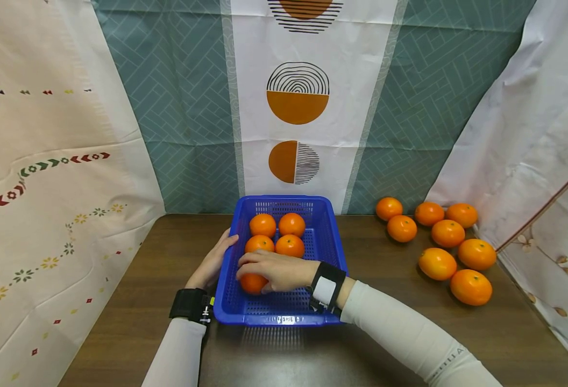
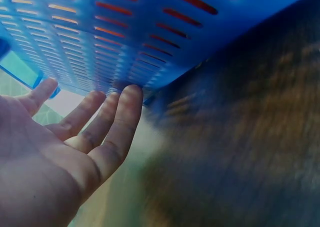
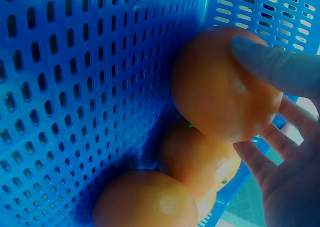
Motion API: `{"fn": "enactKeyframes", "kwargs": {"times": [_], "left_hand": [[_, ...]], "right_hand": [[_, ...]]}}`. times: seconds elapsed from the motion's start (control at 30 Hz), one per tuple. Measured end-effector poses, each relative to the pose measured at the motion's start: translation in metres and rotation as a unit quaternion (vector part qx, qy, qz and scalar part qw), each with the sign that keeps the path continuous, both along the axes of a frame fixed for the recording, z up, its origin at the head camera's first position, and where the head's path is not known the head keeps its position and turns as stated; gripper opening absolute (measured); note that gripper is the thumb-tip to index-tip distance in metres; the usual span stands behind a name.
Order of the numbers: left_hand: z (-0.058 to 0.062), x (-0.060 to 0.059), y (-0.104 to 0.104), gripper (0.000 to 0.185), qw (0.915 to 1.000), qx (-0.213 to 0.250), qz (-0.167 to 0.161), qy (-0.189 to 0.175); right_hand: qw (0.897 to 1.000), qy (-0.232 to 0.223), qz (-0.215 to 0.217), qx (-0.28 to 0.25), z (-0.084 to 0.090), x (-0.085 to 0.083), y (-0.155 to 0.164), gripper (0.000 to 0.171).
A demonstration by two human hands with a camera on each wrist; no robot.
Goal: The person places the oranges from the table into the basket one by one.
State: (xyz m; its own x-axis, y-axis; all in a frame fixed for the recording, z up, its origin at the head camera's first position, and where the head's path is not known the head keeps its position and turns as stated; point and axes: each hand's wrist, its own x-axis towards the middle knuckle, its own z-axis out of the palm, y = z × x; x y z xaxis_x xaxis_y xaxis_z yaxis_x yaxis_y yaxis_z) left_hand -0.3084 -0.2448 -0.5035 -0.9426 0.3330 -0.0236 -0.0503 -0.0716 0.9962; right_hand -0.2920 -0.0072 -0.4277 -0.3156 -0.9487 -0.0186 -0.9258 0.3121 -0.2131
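Observation:
A blue slotted basket (image 1: 275,316) stands on the dark wooden table (image 1: 390,322). My right hand (image 1: 271,270) reaches into it from the right and grips an orange (image 1: 253,283) at the front left of the basket floor. In the right wrist view the thumb lies over this orange (image 3: 222,87) and my right hand's fingers (image 3: 260,159) curl behind it. Several more oranges (image 1: 276,235) lie at the basket's back. My left hand (image 1: 213,262) rests flat against the basket's outer left wall (image 2: 125,37), with the fingers (image 2: 117,122) straight.
Several loose oranges (image 1: 446,234) lie on the table at the back right. Patterned cloth (image 1: 47,215) hangs along the left side, a printed curtain (image 1: 298,107) hangs behind the basket, and white cloth (image 1: 531,134) drapes at the right.

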Motion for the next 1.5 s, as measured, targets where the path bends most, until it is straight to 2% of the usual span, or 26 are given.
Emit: {"fn": "enactKeyframes", "kwargs": {"times": [0.43, 0.77, 1.2, 1.5], "left_hand": [[0.001, 0.0, 0.0, 0.063, 1.0, 0.004, 0.002, -0.004], [0.0, -0.001, 0.0, 0.062, 1.0, 0.006, 0.0, 0.002], [-0.001, 0.001, 0.001, 0.063, 0.9997, 0.023, -0.008, -0.002], [0.0, 0.001, 0.001, 0.061, 0.9995, 0.03, -0.009, -0.002]], "right_hand": [[0.999, -0.03, -0.02, -0.012, 0.002, 0.0, 0.001, 0.054], [0.997, -0.053, -0.046, -0.026, 0.007, 0.0, -0.001, 0.047], [0.988, -0.101, -0.074, -0.086, 0.022, 0.0, 0.006, 0.04], [0.983, -0.093, -0.093, -0.132, 0.034, -0.002, 0.017, 0.037]]}}
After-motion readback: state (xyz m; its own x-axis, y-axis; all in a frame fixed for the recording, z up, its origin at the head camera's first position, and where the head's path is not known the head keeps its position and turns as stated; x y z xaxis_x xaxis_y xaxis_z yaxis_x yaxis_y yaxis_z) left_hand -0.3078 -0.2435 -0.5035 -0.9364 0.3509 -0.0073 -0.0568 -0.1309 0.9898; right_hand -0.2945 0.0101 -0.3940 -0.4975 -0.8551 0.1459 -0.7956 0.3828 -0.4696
